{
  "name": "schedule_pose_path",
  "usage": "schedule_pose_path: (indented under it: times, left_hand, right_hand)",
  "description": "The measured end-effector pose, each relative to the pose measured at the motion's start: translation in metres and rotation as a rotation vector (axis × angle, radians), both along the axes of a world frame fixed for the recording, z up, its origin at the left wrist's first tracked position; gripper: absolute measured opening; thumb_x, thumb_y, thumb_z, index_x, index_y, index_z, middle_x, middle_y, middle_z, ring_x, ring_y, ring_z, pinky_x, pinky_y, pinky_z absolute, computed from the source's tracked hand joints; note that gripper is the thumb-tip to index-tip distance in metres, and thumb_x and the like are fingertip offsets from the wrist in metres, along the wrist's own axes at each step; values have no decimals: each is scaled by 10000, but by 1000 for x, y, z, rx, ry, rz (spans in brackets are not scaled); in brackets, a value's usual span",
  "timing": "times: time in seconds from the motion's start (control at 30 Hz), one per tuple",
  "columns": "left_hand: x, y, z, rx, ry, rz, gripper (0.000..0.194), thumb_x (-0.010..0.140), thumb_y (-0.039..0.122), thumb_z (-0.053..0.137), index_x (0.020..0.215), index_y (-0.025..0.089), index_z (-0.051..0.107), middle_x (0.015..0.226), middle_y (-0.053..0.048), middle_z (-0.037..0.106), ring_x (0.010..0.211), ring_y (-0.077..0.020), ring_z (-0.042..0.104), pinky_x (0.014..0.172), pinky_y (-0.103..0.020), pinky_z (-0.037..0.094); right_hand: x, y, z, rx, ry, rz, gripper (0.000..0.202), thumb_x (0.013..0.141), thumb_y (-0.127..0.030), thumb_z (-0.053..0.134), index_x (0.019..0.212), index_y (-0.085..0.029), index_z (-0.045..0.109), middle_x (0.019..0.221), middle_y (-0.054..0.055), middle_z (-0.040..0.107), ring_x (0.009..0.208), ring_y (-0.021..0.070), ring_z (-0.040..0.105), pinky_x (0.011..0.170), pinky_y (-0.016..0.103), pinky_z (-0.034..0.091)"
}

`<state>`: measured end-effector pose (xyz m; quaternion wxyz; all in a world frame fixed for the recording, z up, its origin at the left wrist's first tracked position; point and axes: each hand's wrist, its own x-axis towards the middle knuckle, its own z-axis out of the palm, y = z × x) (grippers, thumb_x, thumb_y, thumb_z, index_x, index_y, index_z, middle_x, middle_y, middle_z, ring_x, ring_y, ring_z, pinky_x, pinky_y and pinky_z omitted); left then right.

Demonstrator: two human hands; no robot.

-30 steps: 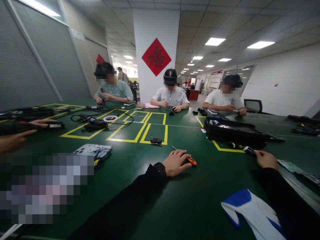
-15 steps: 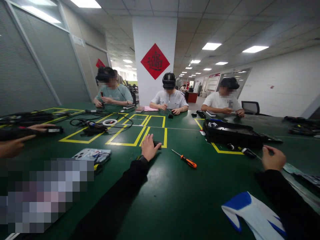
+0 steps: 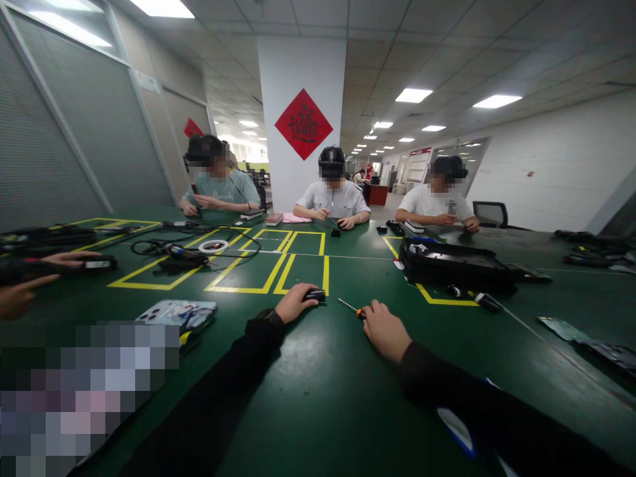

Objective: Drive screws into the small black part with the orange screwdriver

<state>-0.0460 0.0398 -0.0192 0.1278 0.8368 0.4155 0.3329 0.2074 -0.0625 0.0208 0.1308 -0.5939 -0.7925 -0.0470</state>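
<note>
My left hand (image 3: 293,303) is closed around a small black object (image 3: 314,295) at the front corner of a yellow taped box; its kind is too small to make out. To the right, my right hand (image 3: 386,331) has its fingers closed over the handle of a screwdriver (image 3: 352,307), which lies on the green table. The metal shaft points toward the left hand, and a bit of orange shows at the fingertips; most of the handle is hidden. Under my right sleeve, parts of a blue and white glove (image 3: 456,429) stick out.
A black open case (image 3: 457,262) stands at the right, with a black tool (image 3: 489,301) before it. Cables and a white ring (image 3: 213,246) lie at the left. Nearby are a grey tray (image 3: 176,313) and a co-worker's hand (image 3: 30,288). Several people sit across the table.
My right hand has moved left from beside the black case onto the screwdriver. My left hand's fingers have closed around the black object and drawn it slightly nearer. The view has shifted a little.
</note>
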Motion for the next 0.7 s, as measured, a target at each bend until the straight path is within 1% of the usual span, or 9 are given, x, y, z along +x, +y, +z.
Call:
schedule_pose_path:
  times: [0.07,0.13,0.2,0.3,0.37,0.4,0.5,0.6,0.7]
  left_hand:
    - [10,-13,4,-1,15,-35,370,738,383,518,1049,181,522,947,-76,554,899,-198,493,822,-348,374]
    - [23,-28,8,-4,17,-69,372,746,394,501,1053,184,519,962,-80,548,909,-201,487,830,-348,368]
    - [36,-44,12,-14,1,-121,367,754,396,488,1056,190,518,987,-84,544,931,-204,479,847,-347,359]
    - [52,-59,15,-56,-58,-226,356,753,382,495,1054,193,521,984,-76,552,918,-196,492,833,-331,375]
    - [58,-63,15,-101,-141,-243,343,745,358,512,1046,196,529,974,-68,562,893,-188,511,816,-322,390]
    - [60,-63,15,-123,-184,-244,340,731,349,532,1034,193,536,971,-65,568,889,-187,517,814,-321,394]
    - [61,-60,14,-239,-326,-258,391,682,313,595,1043,177,526,968,-68,582,884,-186,537,814,-326,403]
    - [59,-56,17,-416,-451,-312,451,640,260,639,1057,151,508,958,-78,596,867,-180,556,812,-331,413]
    - [58,-57,21,-540,-586,-337,464,613,218,661,1047,136,519,980,-90,599,865,-174,564,818,-325,415]
  right_hand:
    - [-12,6,-14,37,37,-84,178,825,-249,395,914,-147,510,916,91,515,799,161,505,666,246,378]
    - [-15,13,-21,56,168,-97,184,842,-281,368,854,-158,505,824,65,519,711,145,504,629,244,369]
    - [-12,16,-22,74,339,-19,233,844,-349,368,787,-168,503,758,44,511,676,142,493,617,249,365]
    - [-8,13,-16,65,545,228,264,760,-419,504,834,-165,512,833,45,516,749,155,492,658,262,379]
    - [-7,10,-12,30,605,355,354,686,-411,597,921,-164,503,898,46,519,796,161,490,690,269,383]
    - [-7,9,-11,11,615,380,364,672,-401,614,925,-164,502,886,39,524,785,158,490,687,268,381]
    - [-8,8,-9,-16,617,358,255,703,-378,588,810,-162,507,750,5,521,669,133,469,618,247,364]
    - [-8,7,-8,12,626,355,231,715,-371,577,773,-164,492,719,-3,503,644,124,448,592,233,344]
    - [-11,5,-5,73,667,347,241,726,-392,559,716,-168,469,691,-10,479,625,118,427,583,228,332]
